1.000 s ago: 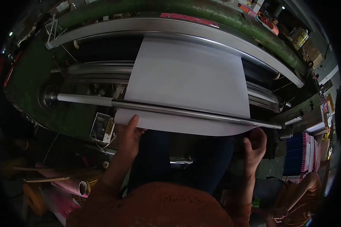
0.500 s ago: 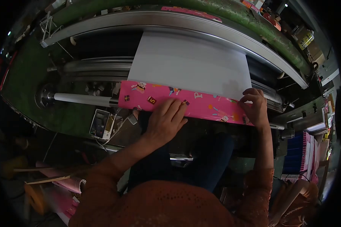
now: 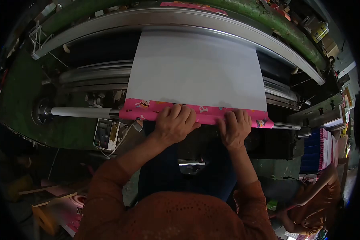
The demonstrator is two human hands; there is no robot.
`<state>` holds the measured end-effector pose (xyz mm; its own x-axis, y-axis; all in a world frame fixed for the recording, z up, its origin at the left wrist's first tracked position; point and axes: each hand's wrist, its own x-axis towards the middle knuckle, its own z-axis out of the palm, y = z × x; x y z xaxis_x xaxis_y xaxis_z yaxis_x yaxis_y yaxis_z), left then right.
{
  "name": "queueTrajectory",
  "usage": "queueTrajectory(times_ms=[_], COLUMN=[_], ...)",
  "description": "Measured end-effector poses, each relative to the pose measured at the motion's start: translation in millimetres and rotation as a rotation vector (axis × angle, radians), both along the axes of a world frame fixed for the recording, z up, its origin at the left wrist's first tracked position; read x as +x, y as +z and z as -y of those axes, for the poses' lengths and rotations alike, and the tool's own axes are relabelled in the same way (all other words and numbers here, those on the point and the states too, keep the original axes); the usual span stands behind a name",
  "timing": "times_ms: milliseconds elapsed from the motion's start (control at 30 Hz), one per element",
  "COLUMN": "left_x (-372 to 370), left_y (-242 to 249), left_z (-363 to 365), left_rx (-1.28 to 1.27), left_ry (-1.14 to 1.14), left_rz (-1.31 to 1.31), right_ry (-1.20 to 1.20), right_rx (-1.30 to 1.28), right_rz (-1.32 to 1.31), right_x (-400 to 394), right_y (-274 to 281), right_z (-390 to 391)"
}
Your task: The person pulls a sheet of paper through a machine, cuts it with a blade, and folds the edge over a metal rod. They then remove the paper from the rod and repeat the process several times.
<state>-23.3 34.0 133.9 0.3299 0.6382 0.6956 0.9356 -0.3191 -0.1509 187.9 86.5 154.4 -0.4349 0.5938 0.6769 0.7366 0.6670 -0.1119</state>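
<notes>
Two hands on a pink strip wrapped over a rod

A green roller (image 3: 248,12) crosses the top, its upper side partly cut off by the picture's edge. In front of it runs a long metal beam (image 3: 168,18), and the white sheet (image 3: 196,68) comes out from under that beam, so its far end is hidden. The sheet's two side edges are in plain view, with dark rollers and metal bars showing beyond each.

At the near end of the sheet, the pink strip (image 3: 206,116) with printed figures lies across the rod (image 3: 286,126) and hides its middle. Bare rod shows past the strip's right edge; past its left edge, a white sleeve (image 3: 80,112) runs to a round mount. The strip's underside is out of sight.

The left hand (image 3: 174,126) has its fingers bent over the strip left of centre, thumb at the lower edge. The right hand (image 3: 236,130) curls over it right of centre. Whether either one pinches or only presses, I cannot tell. Some strip lies uncovered between the hands and outside each.

Below the sleeve sits a small open box (image 3: 105,134), its contents too dark to name. Another person (image 3: 316,200) is at lower right, apart from these hands.
</notes>
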Motion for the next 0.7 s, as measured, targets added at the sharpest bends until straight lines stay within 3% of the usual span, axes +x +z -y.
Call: queueTrajectory(times_ms=[200, 367, 500, 567, 700], left_x=[8.8, 7.4, 8.6, 8.0, 0.4], left_y=[-4.6, 6.2, 31.0, 38.5, 42.7], left_z=[-9.5, -4.7, -13.2, -15.2, -13.1], left_rx=[0.111, -0.154, -0.168, -0.362, -0.258], left_ry=[0.087, 0.086, -0.008, 0.039, -0.019], left_rz=[0.080, 0.149, 0.263, 0.352, 0.522], right_ry=[-0.005, -0.015, 0.006, 0.031, 0.039], right_rx=[-0.095, -0.228, -0.308, -0.265, -0.237], right_rz=[0.043, 0.105, 0.133, 0.101, 0.024], right_x=[0.4, -1.2, -1.8, -4.5, -12.3], right_y=[6.7, 16.9, 25.6, 36.7, 42.5], right_z=[-14.1, -15.8, -22.6, -28.4, -40.3])
